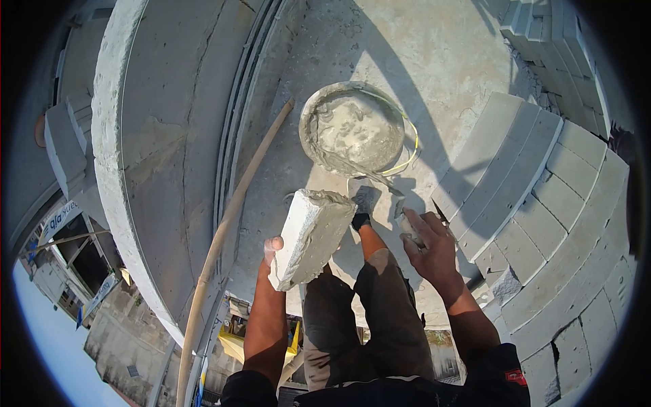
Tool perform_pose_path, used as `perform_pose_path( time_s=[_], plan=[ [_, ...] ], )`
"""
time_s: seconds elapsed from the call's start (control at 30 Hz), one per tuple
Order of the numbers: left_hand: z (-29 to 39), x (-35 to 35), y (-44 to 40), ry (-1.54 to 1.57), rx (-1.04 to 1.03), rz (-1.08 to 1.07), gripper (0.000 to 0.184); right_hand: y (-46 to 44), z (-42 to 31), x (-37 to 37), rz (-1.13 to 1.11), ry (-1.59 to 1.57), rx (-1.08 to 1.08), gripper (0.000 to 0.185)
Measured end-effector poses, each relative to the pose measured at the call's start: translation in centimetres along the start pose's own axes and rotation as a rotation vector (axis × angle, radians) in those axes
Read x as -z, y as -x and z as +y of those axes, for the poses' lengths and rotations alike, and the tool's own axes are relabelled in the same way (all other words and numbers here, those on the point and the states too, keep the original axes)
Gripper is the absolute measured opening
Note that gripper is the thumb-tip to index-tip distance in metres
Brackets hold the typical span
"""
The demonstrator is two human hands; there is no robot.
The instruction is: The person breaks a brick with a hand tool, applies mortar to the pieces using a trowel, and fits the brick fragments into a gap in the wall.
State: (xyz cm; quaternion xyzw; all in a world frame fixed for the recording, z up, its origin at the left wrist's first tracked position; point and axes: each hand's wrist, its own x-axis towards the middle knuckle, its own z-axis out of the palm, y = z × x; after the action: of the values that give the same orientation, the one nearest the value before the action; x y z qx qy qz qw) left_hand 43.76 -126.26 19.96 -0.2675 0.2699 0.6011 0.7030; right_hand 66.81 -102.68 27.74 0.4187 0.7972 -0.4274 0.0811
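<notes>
The block [316, 239] points lengthwise toward the bucket [307, 133].

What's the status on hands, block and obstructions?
Left hand holding block, mortar on one face. Right hand raised, hold unclear. No obvious obstruction; tub ahead.

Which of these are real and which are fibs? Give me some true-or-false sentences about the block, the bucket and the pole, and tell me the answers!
1. The left hand is holding a pale block. True.
2. The right hand is holding that block too. False: it is apart from the block.
3. The long pole is left of the round bucket in the picture. True.
4. The bucket has clear blue water in it. False: it has thick grey mortar.
5. The stacked blocks at the picture's right are bright red. False: they are grey.
</notes>
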Motion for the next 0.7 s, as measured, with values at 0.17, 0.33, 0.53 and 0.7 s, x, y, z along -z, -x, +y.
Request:
perform_pose_path(
  time_s=[0.17, 0.33, 0.53, 0.7],
  plan=[
    [0.4, 0.3, 0.3, -0.131, 0.011, 0.013, 0.101, 1.4, -2.5, -0.2, 0.021, 0.074, 0.112, 0.062],
    [0.0, -1.3, -0.5, -0.128, -0.006, 0.135, 0.105, 3.3, -3.8, -1.2, 0.071, 0.102, 0.156, 0.065],
    [-1.5, 0.5, 0.4, -0.064, -0.043, 0.131, 0.1, 7.3, -2.5, 1.5, 0.022, 0.036, 0.112, 0.062],
    [-0.7, 0.8, 1.6, -0.028, -0.017, 0.104, 0.1, 7.8, -1.2, 3.0, 0.003, -0.086, 0.017, 0.057]
  ],
)
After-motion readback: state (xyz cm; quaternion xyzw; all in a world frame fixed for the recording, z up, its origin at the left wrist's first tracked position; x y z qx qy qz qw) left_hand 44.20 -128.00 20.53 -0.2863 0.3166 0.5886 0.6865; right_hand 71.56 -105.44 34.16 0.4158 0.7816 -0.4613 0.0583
